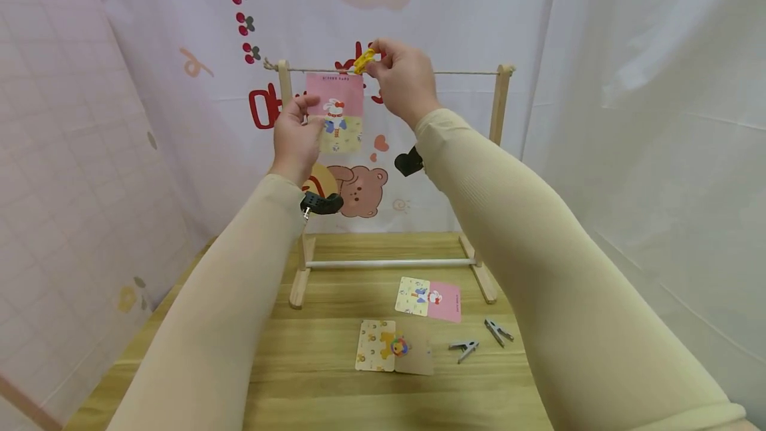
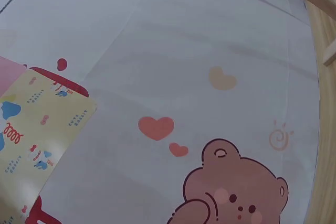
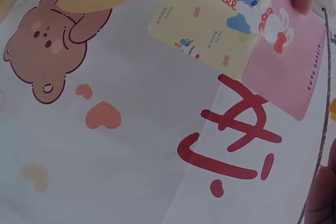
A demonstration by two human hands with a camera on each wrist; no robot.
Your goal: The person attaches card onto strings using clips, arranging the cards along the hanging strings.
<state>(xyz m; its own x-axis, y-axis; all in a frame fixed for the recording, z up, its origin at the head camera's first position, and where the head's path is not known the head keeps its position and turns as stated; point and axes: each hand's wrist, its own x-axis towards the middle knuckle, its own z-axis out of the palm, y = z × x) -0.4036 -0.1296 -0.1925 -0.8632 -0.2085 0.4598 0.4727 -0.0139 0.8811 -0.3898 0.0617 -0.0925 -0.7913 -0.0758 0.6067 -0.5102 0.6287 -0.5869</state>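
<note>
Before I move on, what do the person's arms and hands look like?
Cream sleeves reach down to both wrists. The left hand and right hand wear no gloves. A black device shows at each wrist.

Smooth paper card [image 1: 335,112] (faintly glossy), plastic clip [image 1: 363,62], rough twine [image 1: 463,72], matt wooden stand [image 1: 499,108], creased cloth backdrop [image 1: 473,18]

The head view looked forward and down over the tabletop [image 1: 311,398]; both wrist views faced the backdrop [image 2: 131,66] from closer, sharing its printed bear [image 2: 236,192] and the card [image 3: 247,35].
</note>
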